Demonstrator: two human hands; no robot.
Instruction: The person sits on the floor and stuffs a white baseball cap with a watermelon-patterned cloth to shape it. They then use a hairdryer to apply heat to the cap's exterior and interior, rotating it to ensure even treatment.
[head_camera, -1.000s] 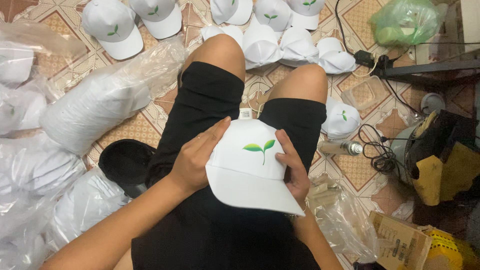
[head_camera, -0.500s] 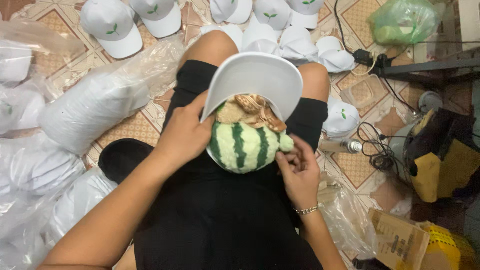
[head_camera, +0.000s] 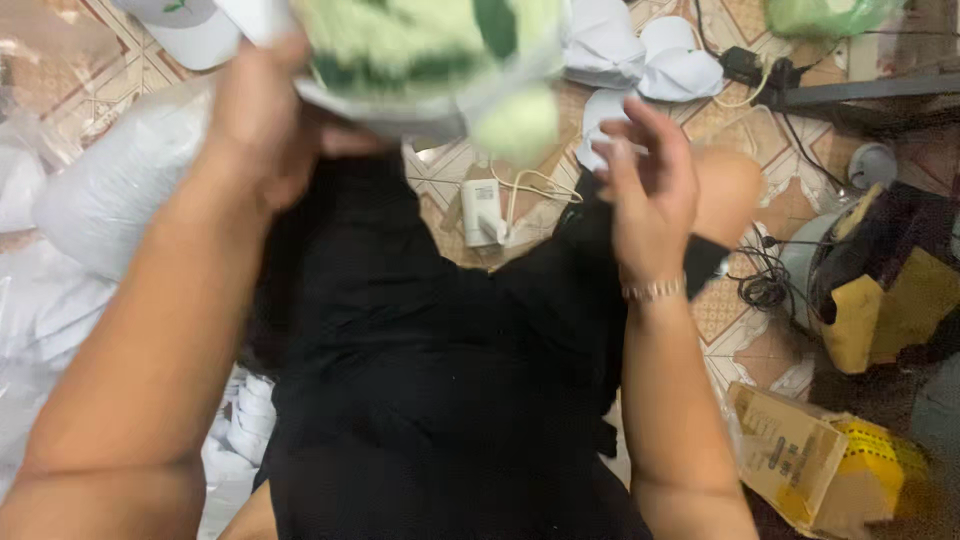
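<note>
My left hand (head_camera: 262, 120) is raised near the top of the view and grips a white cap (head_camera: 420, 105) with a green-and-white striped plush ball (head_camera: 430, 40) stuffed inside it; both are blurred. My right hand (head_camera: 650, 190) hovers just right of the cap with its fingers spread and nothing in them; a thin bracelet circles its wrist. Below lies my lap in black shorts (head_camera: 430, 380).
Bagged white caps (head_camera: 110, 190) pile up on the left. More white caps (head_camera: 660, 60) lie on the tiled floor ahead. A white charger with cord (head_camera: 482, 212) sits between my knees. Cables (head_camera: 765, 285), a cardboard box (head_camera: 790, 450) and yellow-black clutter (head_camera: 890, 290) crowd the right.
My left hand has lifted the stuffed cap up toward the camera from my lap. My right hand has let go and opened. The view has tilted down and my knees have parted.
</note>
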